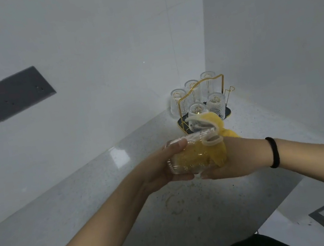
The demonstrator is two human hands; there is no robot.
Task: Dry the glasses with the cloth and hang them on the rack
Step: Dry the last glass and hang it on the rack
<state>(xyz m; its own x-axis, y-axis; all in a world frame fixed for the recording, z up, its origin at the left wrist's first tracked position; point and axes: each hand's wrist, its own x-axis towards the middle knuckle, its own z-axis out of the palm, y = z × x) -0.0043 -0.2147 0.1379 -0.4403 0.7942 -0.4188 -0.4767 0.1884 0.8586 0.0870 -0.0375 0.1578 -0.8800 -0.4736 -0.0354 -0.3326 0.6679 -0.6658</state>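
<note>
My left hand [164, 165] grips a clear ribbed glass [186, 157] lying on its side above the counter. A yellow cloth [216, 146] is stuffed into the glass and spills out of its mouth to the right. My right hand [228, 163] holds the cloth at the glass's mouth, its fingers mostly hidden behind cloth and glass. Behind them, in the corner, a gold wire rack [202, 99] on a dark tray carries several upturned ribbed glasses [216, 103].
The grey speckled counter [110, 206] runs along the white wall, with its front edge at lower right. A dark socket strip [3, 100] is set into the wall at left. Faint ring marks show on the counter below my hands. One free rack peg [230, 92] sticks up at right.
</note>
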